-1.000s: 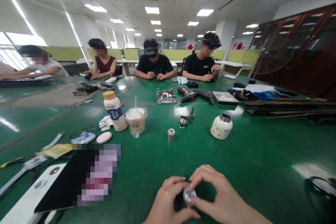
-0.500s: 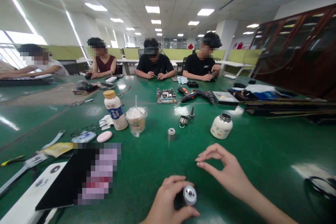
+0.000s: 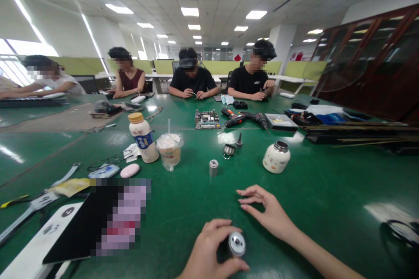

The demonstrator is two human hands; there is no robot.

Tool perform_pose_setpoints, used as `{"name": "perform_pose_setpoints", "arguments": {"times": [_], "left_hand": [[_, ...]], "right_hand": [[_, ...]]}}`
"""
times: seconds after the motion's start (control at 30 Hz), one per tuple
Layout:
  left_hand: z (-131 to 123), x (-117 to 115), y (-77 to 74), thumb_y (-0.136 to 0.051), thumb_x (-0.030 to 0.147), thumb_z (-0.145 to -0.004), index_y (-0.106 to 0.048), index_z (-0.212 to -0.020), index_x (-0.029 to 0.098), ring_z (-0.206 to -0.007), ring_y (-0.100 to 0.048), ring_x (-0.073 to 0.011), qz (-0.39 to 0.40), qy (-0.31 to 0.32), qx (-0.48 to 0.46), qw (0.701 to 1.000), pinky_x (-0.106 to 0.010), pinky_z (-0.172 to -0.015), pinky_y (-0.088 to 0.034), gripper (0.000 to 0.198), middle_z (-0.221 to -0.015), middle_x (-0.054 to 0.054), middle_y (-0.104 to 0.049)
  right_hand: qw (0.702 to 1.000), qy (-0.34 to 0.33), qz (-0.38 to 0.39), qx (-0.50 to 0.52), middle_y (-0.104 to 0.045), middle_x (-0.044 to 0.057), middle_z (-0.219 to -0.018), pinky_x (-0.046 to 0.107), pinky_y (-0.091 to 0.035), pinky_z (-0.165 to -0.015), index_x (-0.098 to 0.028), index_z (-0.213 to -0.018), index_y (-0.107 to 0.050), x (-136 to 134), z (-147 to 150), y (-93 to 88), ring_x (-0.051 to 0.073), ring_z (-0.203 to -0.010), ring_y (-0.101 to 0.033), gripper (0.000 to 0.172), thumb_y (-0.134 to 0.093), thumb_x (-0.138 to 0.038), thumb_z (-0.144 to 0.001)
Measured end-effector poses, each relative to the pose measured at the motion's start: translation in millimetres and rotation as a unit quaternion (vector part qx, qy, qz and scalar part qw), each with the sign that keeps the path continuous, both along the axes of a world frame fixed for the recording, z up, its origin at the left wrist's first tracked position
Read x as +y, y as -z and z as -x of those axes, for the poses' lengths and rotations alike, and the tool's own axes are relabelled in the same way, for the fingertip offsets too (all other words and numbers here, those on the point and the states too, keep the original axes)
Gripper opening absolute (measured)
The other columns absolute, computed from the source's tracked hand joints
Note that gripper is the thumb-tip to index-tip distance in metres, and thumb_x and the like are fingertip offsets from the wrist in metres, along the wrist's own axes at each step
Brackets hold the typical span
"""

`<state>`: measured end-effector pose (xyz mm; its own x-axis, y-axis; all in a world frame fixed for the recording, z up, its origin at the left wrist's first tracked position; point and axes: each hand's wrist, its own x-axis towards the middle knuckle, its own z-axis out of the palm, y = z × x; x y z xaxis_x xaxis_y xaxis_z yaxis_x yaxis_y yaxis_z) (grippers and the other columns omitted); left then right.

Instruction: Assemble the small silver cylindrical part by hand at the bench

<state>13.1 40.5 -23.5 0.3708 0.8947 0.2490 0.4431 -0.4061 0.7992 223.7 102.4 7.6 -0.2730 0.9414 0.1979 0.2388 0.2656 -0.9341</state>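
Observation:
My left hand (image 3: 211, 248) is curled around a small silver metal cylinder (image 3: 237, 244) at the bottom of the view. The cylinder's round top face has a raised centre and small dark holes; its lower part is mostly hidden. To the right, my right hand (image 3: 266, 209) hovers over the table with thumb and fingers apart and nothing between them. A second, similar metal cylinder (image 3: 213, 168) stands upright beyond both hands. Behind it lie a small metal cup-like part with a ring (image 3: 229, 150) and a dark grey fitting (image 3: 239, 141).
A round cream bottle (image 3: 276, 158) stands at right, a milk-tea bottle (image 3: 144, 139) and plastic cup (image 3: 170, 150) at left. A black tablet (image 3: 85, 222) lies near left. Farther back are a circuit board (image 3: 207, 120) and power drills (image 3: 244, 118). Several people sit across the green table.
My right hand has moved left and slightly down, nearer to the held cylinder. My left hand and the cylinder have stayed in place.

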Motion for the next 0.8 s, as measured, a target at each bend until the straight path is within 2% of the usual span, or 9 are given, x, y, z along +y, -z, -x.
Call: {"name": "perform_pose_setpoints", "arguments": {"times": [0.1, 0.23, 0.4, 0.47, 0.6, 0.7, 0.8], "left_hand": [[-0.4, 0.2, -2.2, -0.093, 0.037, -0.06, -0.073, -0.109, 0.024, -0.111, -0.065, -0.0302, -0.002, 0.005, -0.003, 1.0, -0.038, -0.094, -0.053, 0.054, -0.113, -0.009, -0.072], [-1.6, 2.5, -4.5, -0.094, 0.031, -0.06, -0.073, -0.111, 0.022, -0.107, -0.066, -0.0297, -0.012, 0.016, -0.013, 1.0, -0.038, -0.092, -0.054, 0.056, -0.113, -0.01, -0.072], [-2.1, 2.7, -2.3, -0.092, 0.034, -0.062, -0.071, -0.114, 0.021, -0.105, -0.067, -0.0295, -0.024, 0.023, -0.015, 0.999, -0.038, -0.092, -0.054, 0.057, -0.112, -0.01, -0.072], [-1.9, 2.0, -1.1, -0.092, 0.034, -0.062, -0.071, -0.114, 0.021, -0.105, -0.067, -0.0298, -0.023, 0.021, -0.012, 0.999, -0.039, -0.092, -0.054, 0.057, -0.112, -0.01, -0.072], [-1.8, 2.2, 0.2, -0.093, 0.034, -0.061, -0.073, -0.11, 0.021, -0.105, -0.067, -0.0304, -0.011, 0.011, -0.008, 1.0, -0.04, -0.091, -0.055, 0.054, -0.112, -0.011, -0.072], [-2.1, 2.7, 0.7, -0.093, 0.032, -0.061, -0.073, -0.109, 0.022, -0.105, -0.067, -0.0296, -0.011, 0.009, -0.017, 1.0, -0.039, -0.091, -0.054, 0.053, -0.111, -0.01, -0.072], [-2.4, 2.3, 0.5, -0.09, 0.029, -0.064, -0.072, -0.11, 0.022, -0.105, -0.066, -0.0283, -0.022, 0.008, -0.024, 0.999, -0.037, -0.091, -0.054, 0.05, -0.113, -0.009, -0.071]], "right_hand": [[0.999, -0.003, 0.002, 0.032, -0.074, 0.012, -0.113, 0.04, -0.059, -0.087, -0.021, -0.097, -0.056, -16.2, 6.6, -17.2, 0.022, -0.09, -0.076, 0.022, -0.073, -0.026, -0.084], [0.998, -0.053, -0.024, 0.025, -0.076, 0.005, -0.096, 0.037, -0.056, -0.09, -0.022, -0.088, -0.064, -43.5, 17.5, -36.7, 0.022, -0.098, -0.073, 0.013, -0.072, -0.013, -0.082], [0.995, -0.076, -0.054, -0.04, -0.075, 0.002, -0.09, 0.034, -0.055, -0.086, -0.023, -0.09, -0.069, -54.7, 24.7, -33.5, 0.02, -0.09, -0.071, 0.019, -0.068, -0.006, -0.081], [0.994, -0.067, -0.056, -0.068, -0.074, 0.002, -0.088, 0.033, -0.055, -0.081, -0.023, -0.089, -0.07, -54.0, 24.7, -31.3, 0.02, -0.087, -0.07, 0.02, -0.069, -0.007, -0.079], [0.989, -0.029, -0.08, -0.117, -0.068, 0.0, -0.081, 0.033, -0.054, -0.07, -0.022, -0.088, -0.068, -53.0, 21.9, -36.2, 0.017, -0.068, -0.066, 0.024, -0.077, -0.01, -0.07], [0.987, -0.036, -0.114, -0.104, -0.069, 0.002, -0.088, 0.037, -0.053, -0.079, -0.023, -0.093, -0.064, -53.7, 20.7, -42.6, 0.021, -0.083, -0.067, 0.027, -0.073, -0.009, -0.072], [0.987, -0.074, -0.12, -0.082, -0.072, 0.003, -0.099, 0.037, -0.051, -0.088, -0.024, -0.092, -0.062, -55.0, 22.5, -44.0, 0.022, -0.099, -0.066, 0.03, -0.068, -0.002, -0.071]]}}
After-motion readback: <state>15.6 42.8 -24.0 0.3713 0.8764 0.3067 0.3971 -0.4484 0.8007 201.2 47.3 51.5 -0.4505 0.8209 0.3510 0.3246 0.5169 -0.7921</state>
